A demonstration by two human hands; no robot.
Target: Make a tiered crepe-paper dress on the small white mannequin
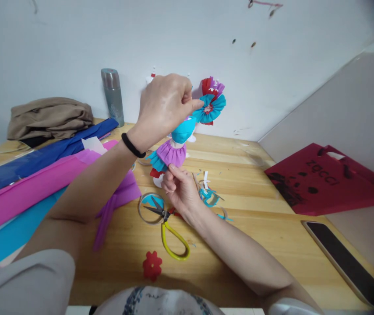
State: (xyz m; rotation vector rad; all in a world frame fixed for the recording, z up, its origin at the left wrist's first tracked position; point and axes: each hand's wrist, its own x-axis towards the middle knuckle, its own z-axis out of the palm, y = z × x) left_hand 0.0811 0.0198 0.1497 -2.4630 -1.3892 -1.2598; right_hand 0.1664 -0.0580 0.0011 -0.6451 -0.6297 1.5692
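A crepe paper doll (183,130) with a blue top and a ruffled purple skirt (172,153) hangs upright above the table between my hands. My left hand (167,98), with a black band at its wrist, pinches the upper part and covers much of it. Beside those fingertips is a pleated blue paper flower (210,109), with red and purple frills behind it. Lower down, the thumb and finger of my right hand (180,186) close on the skirt's hem. Below it, scissors (175,240) with a yellow handle lie open across a tape roll (139,210).
A red paper flower (152,265) lies near the front edge. Rolls of coloured paper (36,177) cover the left side, with a brown cloth (49,114) and a flask (113,98) behind. Blue scraps (209,197) lie mid-table. A red bag (331,181) and a phone (341,260) are right.
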